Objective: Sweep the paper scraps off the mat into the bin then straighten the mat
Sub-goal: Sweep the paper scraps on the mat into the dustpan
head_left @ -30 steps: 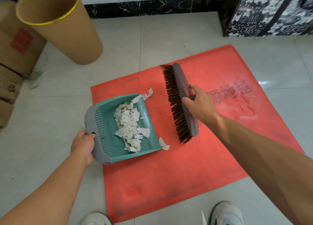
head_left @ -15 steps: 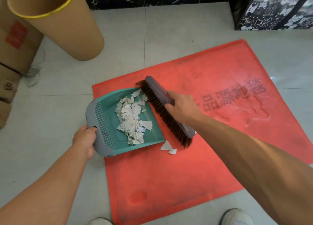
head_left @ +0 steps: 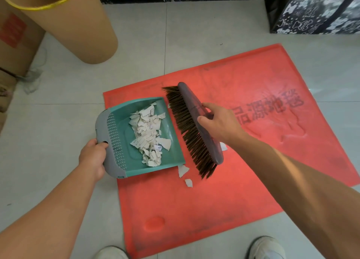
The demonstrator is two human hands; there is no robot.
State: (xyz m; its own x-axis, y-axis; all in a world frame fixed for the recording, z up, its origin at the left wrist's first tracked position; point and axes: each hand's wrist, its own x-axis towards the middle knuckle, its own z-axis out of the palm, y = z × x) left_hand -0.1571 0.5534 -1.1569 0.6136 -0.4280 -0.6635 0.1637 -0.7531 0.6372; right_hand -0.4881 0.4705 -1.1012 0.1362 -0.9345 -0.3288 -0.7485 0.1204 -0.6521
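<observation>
Two loose paper scraps (head_left: 184,171) lie on the red mat (head_left: 224,200) by the dustpan (head_left: 120,134) lip. Your left hand (head_left: 93,157) clasps the dustpan's grey back; your right hand (head_left: 218,122) grips the brush (head_left: 196,122). Bin (head_left: 74,24) far left.

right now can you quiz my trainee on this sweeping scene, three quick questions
1. True or false: every paper scrap is already inside the dustpan.
2. Which hand holds the brush? A) left hand B) right hand
3. Fill in: the dustpan's open edge rests on the red ____.

Key
1. False: two loose scraps lie on the mat just off the pan's near corner, and another shows beside the brush.
2. B: the right hand grips the brush; the left hand holds the dustpan's grey handle.
3. mat
</observation>
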